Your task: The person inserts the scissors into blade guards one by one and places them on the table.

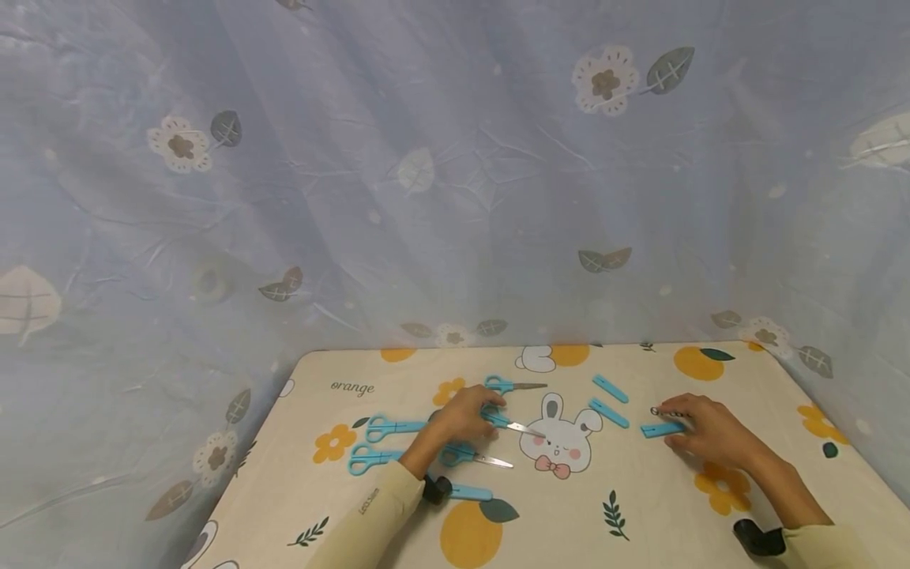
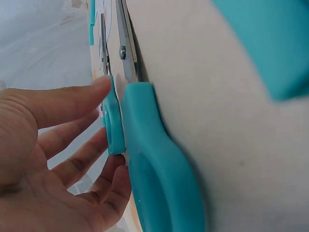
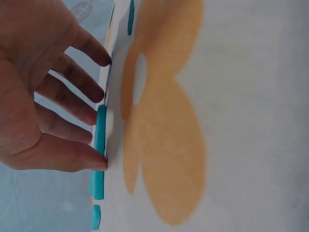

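Observation:
My left hand (image 1: 465, 415) reaches over the light-blue handles of a pair of scissors (image 1: 522, 429) lying on the table with bare blades. In the left wrist view its thumb overlaps a scissor handle (image 2: 115, 125), and the fingers are spread behind it. Bare-bladed scissors also lie farther back (image 1: 529, 386) and nearer me (image 1: 490, 461). On the right, my right hand (image 1: 714, 431) spreads its fingers around a light-blue blade cap (image 1: 659, 430). Its thumb is against the cap (image 3: 100, 145) in the right wrist view; the fingers lie on the far side. Whether either hand presses firmly is unclear.
Two more blue caps (image 1: 610, 388) (image 1: 608, 413) lie between the hands. Scissors with covered blades (image 1: 394, 427) (image 1: 370, 458) lie left of my left forearm. Another blue cap (image 1: 471, 493) shows beside the left wrist, partly hidden. A patterned curtain (image 1: 455, 197) hangs behind the table.

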### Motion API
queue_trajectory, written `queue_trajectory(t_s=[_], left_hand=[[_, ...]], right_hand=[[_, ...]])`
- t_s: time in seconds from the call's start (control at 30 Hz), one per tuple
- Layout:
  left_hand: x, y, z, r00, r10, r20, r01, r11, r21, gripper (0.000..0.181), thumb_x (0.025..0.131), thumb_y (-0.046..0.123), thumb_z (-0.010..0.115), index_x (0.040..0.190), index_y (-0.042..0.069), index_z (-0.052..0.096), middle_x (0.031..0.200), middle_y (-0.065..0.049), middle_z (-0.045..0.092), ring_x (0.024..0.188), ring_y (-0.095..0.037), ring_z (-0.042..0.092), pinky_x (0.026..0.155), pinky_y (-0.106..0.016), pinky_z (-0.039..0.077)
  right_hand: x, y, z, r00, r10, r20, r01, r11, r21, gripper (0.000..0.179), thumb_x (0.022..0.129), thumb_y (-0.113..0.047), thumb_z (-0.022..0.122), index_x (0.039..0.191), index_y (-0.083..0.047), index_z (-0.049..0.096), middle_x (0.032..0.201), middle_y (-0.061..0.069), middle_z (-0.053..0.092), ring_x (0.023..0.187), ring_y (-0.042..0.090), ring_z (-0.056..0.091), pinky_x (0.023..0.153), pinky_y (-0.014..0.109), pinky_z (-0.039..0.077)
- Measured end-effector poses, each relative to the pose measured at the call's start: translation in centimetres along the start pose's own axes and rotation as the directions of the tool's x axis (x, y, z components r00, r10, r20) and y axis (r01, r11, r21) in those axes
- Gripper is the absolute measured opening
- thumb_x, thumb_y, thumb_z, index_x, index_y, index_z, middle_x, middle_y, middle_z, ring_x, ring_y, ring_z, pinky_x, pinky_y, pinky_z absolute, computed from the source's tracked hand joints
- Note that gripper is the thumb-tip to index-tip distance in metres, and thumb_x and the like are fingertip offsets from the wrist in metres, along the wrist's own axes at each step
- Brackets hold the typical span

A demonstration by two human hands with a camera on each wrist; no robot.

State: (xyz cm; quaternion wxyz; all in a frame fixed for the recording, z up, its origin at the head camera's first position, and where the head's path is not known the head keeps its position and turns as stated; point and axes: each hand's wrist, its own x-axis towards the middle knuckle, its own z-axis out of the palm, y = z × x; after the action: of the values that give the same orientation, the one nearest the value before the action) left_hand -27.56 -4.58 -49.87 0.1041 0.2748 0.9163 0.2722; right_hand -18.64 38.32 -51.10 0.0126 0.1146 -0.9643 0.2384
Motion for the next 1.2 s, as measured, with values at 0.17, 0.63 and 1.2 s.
queue_trajectory(t_s=[0.17, 0.63, 1.2], left_hand=[[0.0, 0.2, 0.2, 1.000, 0.011, -0.005, -0.011, 1.000, 0.014, 0.050, 0.074, 0.007, 0.085, 0.121, 0.016, 0.070, 0.126, -0.002, 0.065, 0.119, -0.022, 0.060, 0.099, -0.034, 0.051], [-0.2, 1.2, 0.6, 1.000, 0.016, 0.013, -0.017, 0.998, 0.063, 0.053, 0.068, 0.007, 0.080, 0.120, 0.014, 0.071, 0.107, -0.002, 0.064, 0.087, -0.011, 0.055, 0.068, -0.024, 0.049], [-1.0, 1.4, -0.1, 0.999, -0.036, -0.034, 0.033, 0.996, -0.088, 0.053, 0.074, 0.005, 0.081, 0.125, 0.010, 0.067, 0.105, -0.003, 0.070, 0.090, -0.013, 0.063, 0.068, -0.025, 0.053]], right_hand=[[0.1, 0.2, 0.1, 1.000, 0.007, 0.024, -0.007, 1.000, 0.012, 0.041, 0.082, -0.022, 0.082, 0.118, -0.006, 0.072, 0.123, 0.017, 0.066, 0.117, 0.044, 0.057, 0.096, 0.064, 0.046], [0.0, 0.1, 0.0, 0.998, -0.045, 0.032, 0.046, 0.998, -0.032, 0.032, 0.085, -0.021, 0.078, 0.113, -0.006, 0.074, 0.119, 0.012, 0.068, 0.113, 0.041, 0.060, 0.094, 0.062, 0.047], [-0.3, 0.1, -0.3, 0.999, -0.051, 0.020, 0.052, 0.997, -0.054, 0.024, 0.084, -0.019, 0.079, 0.106, -0.009, 0.077, 0.115, 0.012, 0.068, 0.107, 0.038, 0.062, 0.090, 0.059, 0.051]])
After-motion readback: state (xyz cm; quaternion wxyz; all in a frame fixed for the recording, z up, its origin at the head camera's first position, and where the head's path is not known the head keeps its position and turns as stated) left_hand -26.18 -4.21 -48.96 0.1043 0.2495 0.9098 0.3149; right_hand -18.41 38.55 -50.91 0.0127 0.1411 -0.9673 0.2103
